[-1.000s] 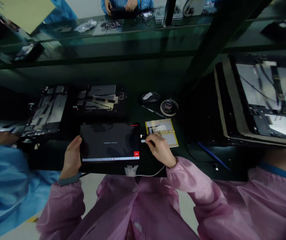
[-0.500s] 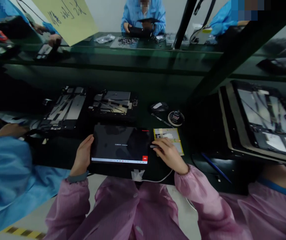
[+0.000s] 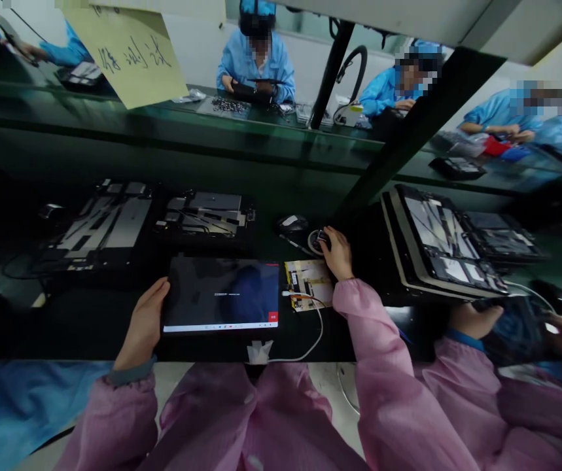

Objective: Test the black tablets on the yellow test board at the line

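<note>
A tablet point(image 3: 222, 294) with a dark screen, a light taskbar and a small red box lies before me. My left hand point(image 3: 146, 314) is closed on its left edge, thumb along the front. My right hand point(image 3: 338, 254) reaches to a ring like a tape roll point(image 3: 314, 242) with a small dark piece on it; its bent fingers hide what they touch. Below that hand lies a flat yellow-edged battery pack point(image 3: 305, 278). The end of a white cable point(image 3: 320, 327) rests over the pack, close to the tablet's right edge.
A black mouse point(image 3: 293, 224) sits behind the pack. Opened tablets point(image 3: 108, 222) lie at left, and a stack of devices point(image 3: 432, 242) stands at right. A co-worker's hands point(image 3: 474, 320) handle a dark device nearby. A green shelf post point(image 3: 408, 124) slants across the back.
My right hand has left the white cable end by the tablet and moved away from me to the ring. My left hand stays on the tablet. The view has turned right.
</note>
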The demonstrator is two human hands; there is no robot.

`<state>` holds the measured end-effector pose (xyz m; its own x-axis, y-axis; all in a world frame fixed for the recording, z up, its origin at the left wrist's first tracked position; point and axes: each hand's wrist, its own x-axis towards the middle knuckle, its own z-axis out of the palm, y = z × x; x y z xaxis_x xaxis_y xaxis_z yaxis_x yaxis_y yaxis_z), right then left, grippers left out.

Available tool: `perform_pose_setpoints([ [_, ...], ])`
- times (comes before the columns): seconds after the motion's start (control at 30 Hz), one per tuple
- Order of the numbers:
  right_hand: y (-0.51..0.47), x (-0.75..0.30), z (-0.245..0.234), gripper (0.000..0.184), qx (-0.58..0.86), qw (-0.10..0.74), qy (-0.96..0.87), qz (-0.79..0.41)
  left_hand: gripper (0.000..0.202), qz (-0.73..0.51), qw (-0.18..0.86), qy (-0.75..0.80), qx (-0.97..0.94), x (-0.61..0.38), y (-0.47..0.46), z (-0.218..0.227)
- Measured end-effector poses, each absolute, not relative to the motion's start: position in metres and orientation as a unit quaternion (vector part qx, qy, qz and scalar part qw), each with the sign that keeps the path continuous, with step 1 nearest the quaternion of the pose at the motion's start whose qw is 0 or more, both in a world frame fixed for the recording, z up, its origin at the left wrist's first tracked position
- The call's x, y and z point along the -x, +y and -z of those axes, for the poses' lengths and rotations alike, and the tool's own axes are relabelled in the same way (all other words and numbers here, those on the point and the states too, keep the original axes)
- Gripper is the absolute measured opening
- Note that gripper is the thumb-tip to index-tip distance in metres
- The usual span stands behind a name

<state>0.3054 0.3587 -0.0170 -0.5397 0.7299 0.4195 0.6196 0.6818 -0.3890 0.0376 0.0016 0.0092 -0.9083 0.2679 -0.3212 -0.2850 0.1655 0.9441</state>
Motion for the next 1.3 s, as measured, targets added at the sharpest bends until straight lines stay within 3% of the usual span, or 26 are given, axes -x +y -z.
perform_pose_setpoints([
  [0.7, 0.363, -0.306, 0.009, 0.035, 0.403, 0.255, -0.871, -0.120, 0.032, -0.696, 0.280, 0.661, 0.011, -0.020, 0.001, 0.025],
  [1.03, 0.351, -0.301, -0.005, 0.038, 0.416, 0.269, -0.859, -0.127, 0.024, -0.714, 0.278, 0.642, 0.032, -0.025, 0.007, 0.013],
  [1.2, 0.306, -0.313, -0.042, 0.026, 0.364, 0.273, -0.880, -0.139, 0.027, -0.718, 0.273, 0.639, 0.025, -0.024, 0.007, 0.016],
  [1.3, 0.257, -0.316, -0.048, 0.020, 0.251, 0.214, -0.931, -0.155, 0.029, -0.724, 0.271, 0.634, 0.018, -0.022, 0.006, 0.022],
])
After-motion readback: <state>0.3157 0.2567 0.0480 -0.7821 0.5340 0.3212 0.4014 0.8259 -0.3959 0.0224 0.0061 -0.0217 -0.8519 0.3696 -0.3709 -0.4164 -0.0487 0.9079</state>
